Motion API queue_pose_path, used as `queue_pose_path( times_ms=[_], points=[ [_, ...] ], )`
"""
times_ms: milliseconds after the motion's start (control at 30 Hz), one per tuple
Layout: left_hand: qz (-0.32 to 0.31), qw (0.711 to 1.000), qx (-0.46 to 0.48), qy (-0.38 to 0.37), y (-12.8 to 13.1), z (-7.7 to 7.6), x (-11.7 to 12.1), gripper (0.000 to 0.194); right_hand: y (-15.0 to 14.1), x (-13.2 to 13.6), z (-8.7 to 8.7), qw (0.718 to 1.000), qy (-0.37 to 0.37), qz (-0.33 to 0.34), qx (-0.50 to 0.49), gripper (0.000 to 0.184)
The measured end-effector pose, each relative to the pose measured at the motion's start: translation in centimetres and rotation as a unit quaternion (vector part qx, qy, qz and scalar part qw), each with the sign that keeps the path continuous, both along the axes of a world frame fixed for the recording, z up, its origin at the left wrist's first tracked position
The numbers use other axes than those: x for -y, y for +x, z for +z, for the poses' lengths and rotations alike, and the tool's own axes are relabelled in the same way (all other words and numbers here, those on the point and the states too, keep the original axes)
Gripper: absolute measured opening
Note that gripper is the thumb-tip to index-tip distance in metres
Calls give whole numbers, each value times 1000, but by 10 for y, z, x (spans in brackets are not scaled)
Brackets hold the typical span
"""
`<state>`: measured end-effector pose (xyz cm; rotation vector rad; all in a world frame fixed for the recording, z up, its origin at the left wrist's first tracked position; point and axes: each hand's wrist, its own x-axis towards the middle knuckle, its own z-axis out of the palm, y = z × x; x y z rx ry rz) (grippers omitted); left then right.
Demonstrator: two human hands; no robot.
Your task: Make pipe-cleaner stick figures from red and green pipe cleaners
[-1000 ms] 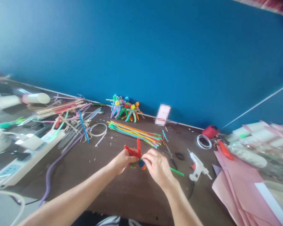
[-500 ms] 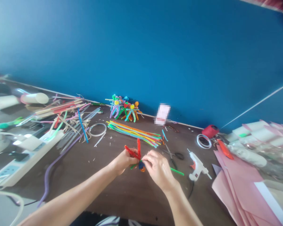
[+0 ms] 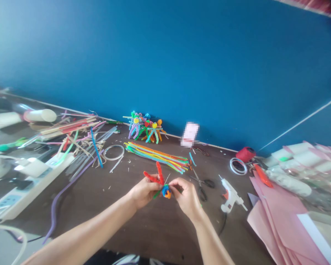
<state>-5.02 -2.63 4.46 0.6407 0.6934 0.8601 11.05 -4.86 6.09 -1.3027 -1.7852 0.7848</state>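
Note:
Over the middle of the table I hold a small pipe-cleaner figure [image 3: 166, 191]. Two red pieces stick up from it, a green piece shows low on its left, and its near end is blue and orange. My left hand [image 3: 145, 192] is closed around the base of the red pieces. From the right, the thumb and fingers of my right hand [image 3: 185, 193] pinch at the blue end; the exact bit between the fingertips is hidden. A thin pale strand [image 3: 167, 179] rises between my hands.
Beyond my hands lies a bundle of coloured pipe cleaners [image 3: 157, 156], with finished pipe-cleaner figures [image 3: 146, 127] behind it. Scissors [image 3: 200, 182] and a glue gun [image 3: 231, 195] lie right, near pink sheets [image 3: 278, 217]. At left are a power strip [image 3: 30, 198] and loose sticks [image 3: 68, 127].
The figure has turned slightly, showing more of its blue and orange end, and the red pieces shifted left. The green stick right of my right hand has almost gone from sight; a thin strand now shows.

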Motion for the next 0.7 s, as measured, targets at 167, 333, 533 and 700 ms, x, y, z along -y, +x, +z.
queue_pose_path(
  times_ms=[167,333,533,700],
  points=[
    [42,998,18,-41,5,-7,0,15,-4,1,-2,999,-18,-34,-28,12],
    [94,993,35,-63,11,-12,-1,14,-8,2,0,997,-42,-67,-13,13],
    [139,987,40,-73,17,-16,1,12,-12,2,-4,994,-61,-89,-21,14],
    [171,979,35,-103,21,-21,0,13,-16,2,-9,989,-95,-94,-63,15]
  ],
)
